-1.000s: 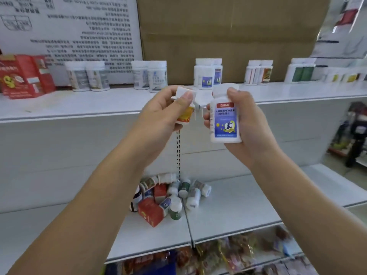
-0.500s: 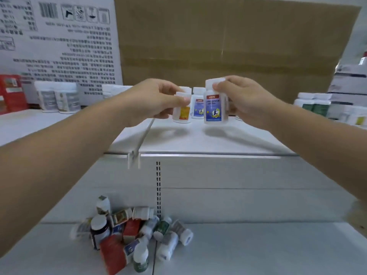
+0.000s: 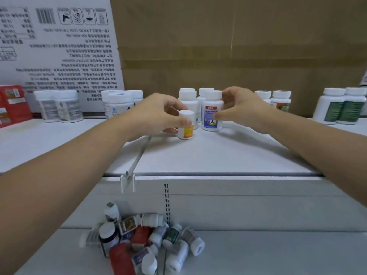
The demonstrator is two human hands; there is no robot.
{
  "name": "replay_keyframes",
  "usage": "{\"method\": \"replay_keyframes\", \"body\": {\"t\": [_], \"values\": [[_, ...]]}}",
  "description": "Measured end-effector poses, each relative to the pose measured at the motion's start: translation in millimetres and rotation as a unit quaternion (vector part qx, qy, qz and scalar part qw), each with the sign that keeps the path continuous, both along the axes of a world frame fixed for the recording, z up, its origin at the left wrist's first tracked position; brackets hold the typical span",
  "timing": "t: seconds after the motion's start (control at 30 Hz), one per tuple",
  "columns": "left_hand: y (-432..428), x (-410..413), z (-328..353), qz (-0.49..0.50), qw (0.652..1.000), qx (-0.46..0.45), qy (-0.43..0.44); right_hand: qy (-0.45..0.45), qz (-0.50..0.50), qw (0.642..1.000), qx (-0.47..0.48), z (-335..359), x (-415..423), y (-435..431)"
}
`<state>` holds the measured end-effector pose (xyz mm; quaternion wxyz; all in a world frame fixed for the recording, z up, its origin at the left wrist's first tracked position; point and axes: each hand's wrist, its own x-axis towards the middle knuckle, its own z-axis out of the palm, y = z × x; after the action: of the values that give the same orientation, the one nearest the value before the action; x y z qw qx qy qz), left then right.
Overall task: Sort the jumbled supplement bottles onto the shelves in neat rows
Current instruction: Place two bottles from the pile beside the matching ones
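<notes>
Cardboard point(image 3: 238, 46) backs white shelf point(image 3: 218, 155); left hand point(image 3: 156, 114) pinches upright yellow-labelled white bottle point(image 3: 185, 132), right hand point(image 3: 244, 108) grips blue-labelled white bottle point(image 3: 209, 116).

Left hand point(image 3: 158, 114) is pinching yellow-label bottle point(image 3: 186, 132); right hand point(image 3: 243, 108) is gripping blue-label bottle point(image 3: 210, 108). Both are standing upright on upper shelf point(image 3: 218, 155); jumbled pile point(image 3: 151, 243) is lying on lower shelf point(image 3: 278, 255).

Head camera looks forward and down, close over the upper shelf point(image 3: 218, 155).
</notes>
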<state>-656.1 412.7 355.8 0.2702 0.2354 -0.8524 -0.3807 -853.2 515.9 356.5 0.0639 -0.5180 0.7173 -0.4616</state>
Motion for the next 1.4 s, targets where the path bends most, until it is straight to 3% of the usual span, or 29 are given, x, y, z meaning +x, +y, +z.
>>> {"method": "replay_keyframes", "body": {"t": [0.3,0.57,1.0,1.4], "values": [[0,2,-4,-0.021,0.999,0.016,0.018,0.039,-0.039,0.998,0.025,-5,2,-3],[14,10,12,-0.021,0.999,-0.027,-0.012,0.202,-0.093,0.954,0.200,17,27,47],[106,-23,31,-0.148,0.986,-0.066,-0.035,0.172,-0.114,0.965,0.160,-6,37,172],[198,-171,32,-0.169,0.981,-0.087,-0.038,0.189,-0.149,0.954,0.177,-8,-96,263]]}}
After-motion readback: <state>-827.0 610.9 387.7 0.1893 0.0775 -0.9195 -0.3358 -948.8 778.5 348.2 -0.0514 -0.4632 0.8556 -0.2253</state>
